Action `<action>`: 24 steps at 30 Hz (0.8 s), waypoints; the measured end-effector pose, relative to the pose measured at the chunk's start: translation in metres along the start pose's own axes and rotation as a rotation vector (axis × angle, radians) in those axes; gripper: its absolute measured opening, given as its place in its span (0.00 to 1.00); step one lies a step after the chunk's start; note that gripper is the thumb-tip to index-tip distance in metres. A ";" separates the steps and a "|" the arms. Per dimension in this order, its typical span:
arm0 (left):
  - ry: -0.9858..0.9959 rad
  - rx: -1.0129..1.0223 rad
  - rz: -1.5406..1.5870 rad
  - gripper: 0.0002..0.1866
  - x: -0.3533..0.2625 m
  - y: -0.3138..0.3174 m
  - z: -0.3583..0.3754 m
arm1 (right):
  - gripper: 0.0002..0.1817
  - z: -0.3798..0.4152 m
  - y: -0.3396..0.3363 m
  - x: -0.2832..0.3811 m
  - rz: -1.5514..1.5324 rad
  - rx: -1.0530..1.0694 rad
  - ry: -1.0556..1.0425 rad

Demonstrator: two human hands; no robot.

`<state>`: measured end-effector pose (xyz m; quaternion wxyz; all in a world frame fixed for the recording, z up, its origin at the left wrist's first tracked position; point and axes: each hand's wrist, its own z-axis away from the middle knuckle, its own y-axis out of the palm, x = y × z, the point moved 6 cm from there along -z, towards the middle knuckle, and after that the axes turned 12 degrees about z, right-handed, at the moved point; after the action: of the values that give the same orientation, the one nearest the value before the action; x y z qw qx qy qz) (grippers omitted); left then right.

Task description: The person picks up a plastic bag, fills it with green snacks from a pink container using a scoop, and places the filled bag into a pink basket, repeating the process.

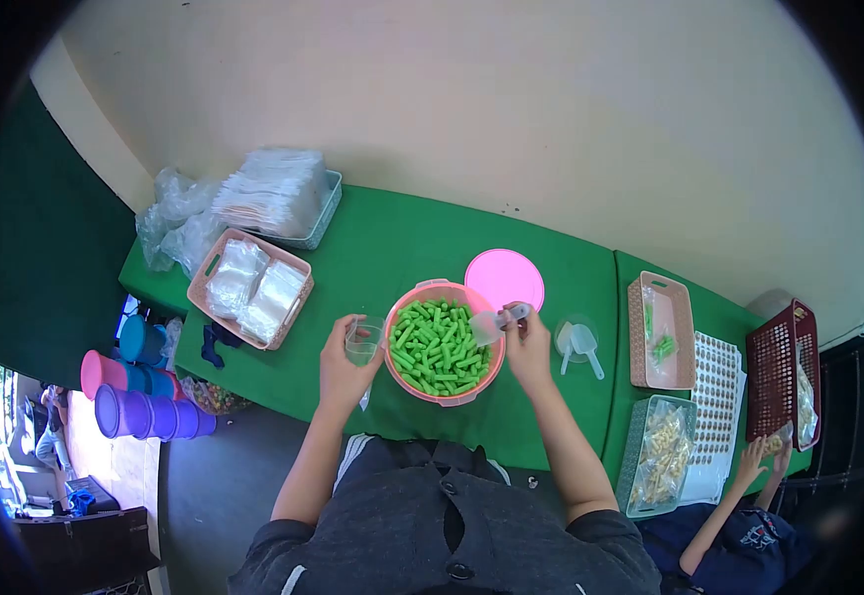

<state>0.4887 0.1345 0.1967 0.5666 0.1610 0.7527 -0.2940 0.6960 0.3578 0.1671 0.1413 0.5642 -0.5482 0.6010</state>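
Note:
A pink tub (458, 401) full of short green sticks (440, 345) stands in front of me on the green tablecloth. My left hand (345, 369), at the tub's left side, is closed round a small clear cup (363, 339). On the right, my right hand (525, 342) grips the handle of a translucent scoop (486, 327), whose bowl is over the tub's right rim and looks empty. Behind the tub lies a round pink lid (504, 279).
A plate with white scoops (579, 347) lies right of my right hand. Baskets of plastic bags (261, 288) stand at left. At right are a beige basket (662, 377), packed snacks (665, 446), a sticker sheet (717, 397), a maroon basket (771, 372) and a co-worker's hands (754, 464).

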 end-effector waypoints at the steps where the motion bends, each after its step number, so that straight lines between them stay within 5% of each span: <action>1: -0.004 0.004 -0.003 0.26 0.001 0.001 0.001 | 0.07 0.004 0.004 0.004 0.001 0.001 0.000; 11: -0.015 0.018 0.015 0.26 0.002 0.003 0.004 | 0.08 0.025 -0.011 0.044 0.009 -0.169 -0.086; 14: -0.016 0.008 -0.003 0.26 0.006 0.001 0.006 | 0.08 0.037 -0.011 0.057 0.283 -0.102 -0.091; 24: -0.014 0.019 -0.019 0.26 0.011 0.001 0.006 | 0.08 0.049 0.000 0.023 0.084 -0.153 0.127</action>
<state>0.4903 0.1309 0.1845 0.5677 0.1571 0.7474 -0.3074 0.7146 0.3072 0.1743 0.1930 0.4891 -0.6056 0.5973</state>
